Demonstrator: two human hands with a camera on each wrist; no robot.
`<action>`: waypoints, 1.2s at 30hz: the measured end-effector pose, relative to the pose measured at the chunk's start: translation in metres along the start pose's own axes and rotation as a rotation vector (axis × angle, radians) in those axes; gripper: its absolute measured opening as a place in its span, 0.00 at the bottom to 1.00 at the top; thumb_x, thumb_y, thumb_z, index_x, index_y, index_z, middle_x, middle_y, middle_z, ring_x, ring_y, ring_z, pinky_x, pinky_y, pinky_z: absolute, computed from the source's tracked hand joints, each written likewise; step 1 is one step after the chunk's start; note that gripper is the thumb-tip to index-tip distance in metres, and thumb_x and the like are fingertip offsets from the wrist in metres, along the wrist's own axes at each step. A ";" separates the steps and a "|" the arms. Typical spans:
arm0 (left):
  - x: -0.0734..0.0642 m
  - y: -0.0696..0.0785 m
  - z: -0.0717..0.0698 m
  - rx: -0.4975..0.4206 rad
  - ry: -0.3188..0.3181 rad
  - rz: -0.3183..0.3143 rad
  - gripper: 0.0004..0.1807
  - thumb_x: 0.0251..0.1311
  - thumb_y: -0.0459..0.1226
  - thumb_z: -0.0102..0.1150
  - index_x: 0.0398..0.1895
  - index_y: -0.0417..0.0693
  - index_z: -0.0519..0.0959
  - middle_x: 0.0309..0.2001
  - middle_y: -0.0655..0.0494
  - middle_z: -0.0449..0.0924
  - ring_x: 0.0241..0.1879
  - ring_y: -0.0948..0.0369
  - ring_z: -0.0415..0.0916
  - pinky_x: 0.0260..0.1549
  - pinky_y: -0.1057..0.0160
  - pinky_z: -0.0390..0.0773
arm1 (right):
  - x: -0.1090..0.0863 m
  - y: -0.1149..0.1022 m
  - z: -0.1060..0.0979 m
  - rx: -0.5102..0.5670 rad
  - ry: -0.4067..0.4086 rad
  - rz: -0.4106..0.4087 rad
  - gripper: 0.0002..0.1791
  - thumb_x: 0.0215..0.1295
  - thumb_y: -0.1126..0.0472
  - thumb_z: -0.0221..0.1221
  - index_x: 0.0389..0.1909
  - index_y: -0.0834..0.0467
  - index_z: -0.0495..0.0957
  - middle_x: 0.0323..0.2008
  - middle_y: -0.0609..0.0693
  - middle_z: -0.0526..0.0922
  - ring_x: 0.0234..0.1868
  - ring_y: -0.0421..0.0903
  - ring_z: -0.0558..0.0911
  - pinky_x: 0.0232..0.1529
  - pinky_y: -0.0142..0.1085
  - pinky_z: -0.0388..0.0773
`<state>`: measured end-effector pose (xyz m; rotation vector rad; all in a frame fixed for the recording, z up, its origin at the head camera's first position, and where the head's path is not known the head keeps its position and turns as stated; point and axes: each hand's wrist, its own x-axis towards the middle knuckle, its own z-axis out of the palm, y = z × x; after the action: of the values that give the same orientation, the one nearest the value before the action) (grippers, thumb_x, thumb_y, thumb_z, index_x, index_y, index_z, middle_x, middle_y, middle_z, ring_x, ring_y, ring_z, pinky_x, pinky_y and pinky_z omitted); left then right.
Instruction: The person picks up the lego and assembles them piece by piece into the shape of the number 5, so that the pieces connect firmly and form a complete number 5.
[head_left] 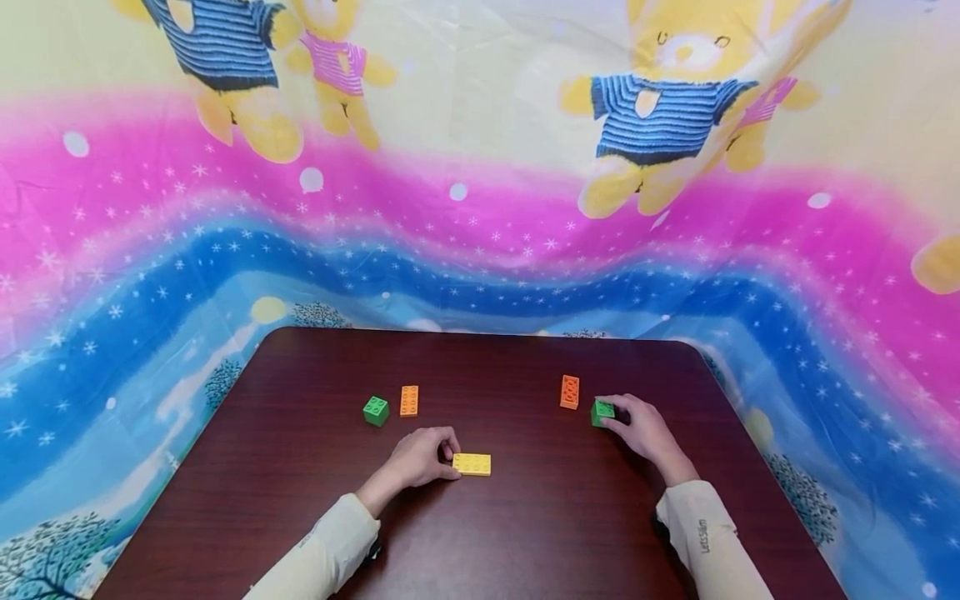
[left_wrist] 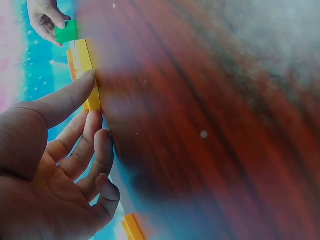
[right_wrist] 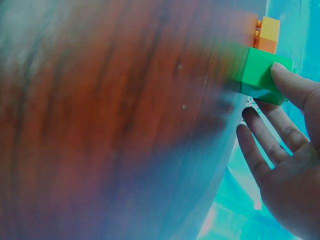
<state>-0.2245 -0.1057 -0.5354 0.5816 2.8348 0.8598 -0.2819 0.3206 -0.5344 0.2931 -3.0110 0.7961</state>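
With thumb and fingers, my left hand (head_left: pixel 422 457) pinches the left end of a flat yellow toy brick (head_left: pixel 472 465), studs up, near the middle of the table. My right hand (head_left: pixel 641 425) pinches a green toy brick (head_left: pixel 602 413) at the right; in the right wrist view the thumb presses one face of this green brick (right_wrist: pixel 260 72) and the other fingers spread below. Just left of it lies an orange brick (head_left: pixel 570 392) on its side, its hollow underside showing. Another green brick (head_left: pixel 376 411) and a thin orange brick (head_left: pixel 408 401), both studs up, lie beyond the left hand.
All the bricks are on a dark reddish-brown wooden table (head_left: pixel 525 533) with rounded far corners. A colourful curtain (head_left: pixel 465 217) printed with bears and snowflakes hangs behind the table and along both sides.
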 end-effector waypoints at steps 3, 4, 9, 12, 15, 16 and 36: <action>0.001 0.000 0.000 -0.004 -0.007 -0.002 0.16 0.50 0.44 0.82 0.34 0.57 0.81 0.32 0.64 0.81 0.32 0.69 0.74 0.37 0.61 0.73 | 0.001 0.001 -0.001 0.003 -0.001 -0.001 0.26 0.70 0.60 0.67 0.68 0.53 0.78 0.59 0.61 0.81 0.57 0.62 0.80 0.58 0.62 0.77; 0.001 0.000 0.000 -0.007 -0.009 -0.001 0.16 0.50 0.43 0.82 0.34 0.57 0.81 0.32 0.64 0.81 0.32 0.69 0.74 0.37 0.61 0.73 | 0.002 0.001 -0.001 0.002 -0.001 -0.003 0.26 0.69 0.60 0.67 0.68 0.52 0.78 0.59 0.61 0.81 0.57 0.61 0.80 0.58 0.62 0.77; 0.003 0.000 0.000 -0.021 -0.008 0.006 0.16 0.49 0.42 0.83 0.33 0.56 0.80 0.31 0.64 0.81 0.32 0.68 0.75 0.37 0.60 0.74 | 0.002 0.001 -0.001 0.005 0.000 -0.007 0.26 0.69 0.60 0.67 0.68 0.52 0.78 0.58 0.60 0.82 0.54 0.58 0.81 0.56 0.60 0.79; 0.003 0.000 -0.001 -0.017 -0.010 -0.001 0.16 0.49 0.43 0.82 0.33 0.57 0.80 0.31 0.65 0.81 0.32 0.69 0.74 0.38 0.61 0.74 | 0.002 0.001 -0.001 0.012 0.000 -0.009 0.26 0.69 0.60 0.68 0.67 0.52 0.79 0.56 0.59 0.82 0.51 0.57 0.82 0.54 0.58 0.80; 0.003 0.000 -0.001 -0.014 -0.010 0.003 0.16 0.49 0.43 0.82 0.33 0.56 0.80 0.31 0.64 0.81 0.32 0.69 0.74 0.38 0.61 0.74 | 0.001 -0.003 0.000 0.031 -0.001 -0.008 0.26 0.68 0.60 0.68 0.67 0.52 0.79 0.55 0.59 0.82 0.51 0.58 0.83 0.54 0.58 0.81; 0.003 0.000 -0.001 -0.015 -0.012 0.002 0.16 0.49 0.43 0.82 0.33 0.56 0.80 0.31 0.64 0.81 0.32 0.70 0.73 0.38 0.61 0.74 | 0.001 -0.005 0.000 0.036 -0.002 -0.012 0.26 0.68 0.60 0.68 0.67 0.52 0.79 0.55 0.59 0.82 0.52 0.58 0.83 0.54 0.58 0.81; 0.002 -0.001 0.000 -0.052 -0.026 0.011 0.16 0.49 0.41 0.82 0.34 0.54 0.80 0.32 0.61 0.81 0.33 0.66 0.75 0.39 0.60 0.74 | -0.006 -0.065 0.005 0.182 -0.005 -0.103 0.26 0.65 0.62 0.70 0.64 0.54 0.80 0.55 0.56 0.83 0.53 0.55 0.85 0.55 0.52 0.83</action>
<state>-0.2270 -0.1059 -0.5357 0.5982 2.7794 0.9171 -0.2639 0.2642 -0.5071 0.4501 -2.9029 1.0624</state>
